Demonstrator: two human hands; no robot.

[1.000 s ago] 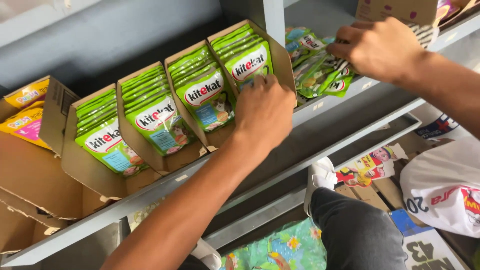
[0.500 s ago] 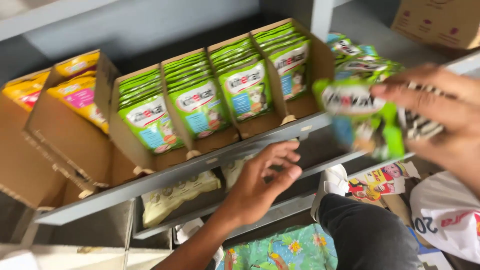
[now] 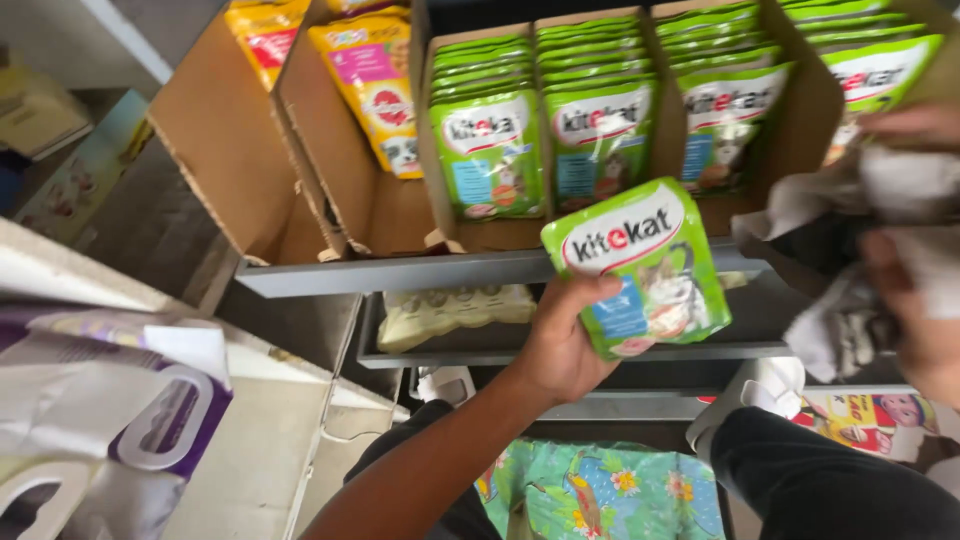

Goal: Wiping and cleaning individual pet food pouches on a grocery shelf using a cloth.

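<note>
Green pouches stand packed face-forward in cardboard display boxes (image 3: 770, 215) along the grey shelf (image 3: 400, 272); an open carton (image 3: 340, 190) to their left holds yellow pouches (image 3: 375, 85). Just in front of the shelf edge, the left hand (image 3: 560, 345) pinches one green pouch (image 3: 640, 265) by its lower left corner, thumb across the front. This pouch faces the camera, its long axis near upright, top tilted slightly left. At the right edge the right hand (image 3: 915, 310) is closed on a crumpled pale cloth (image 3: 850, 240)
</note>
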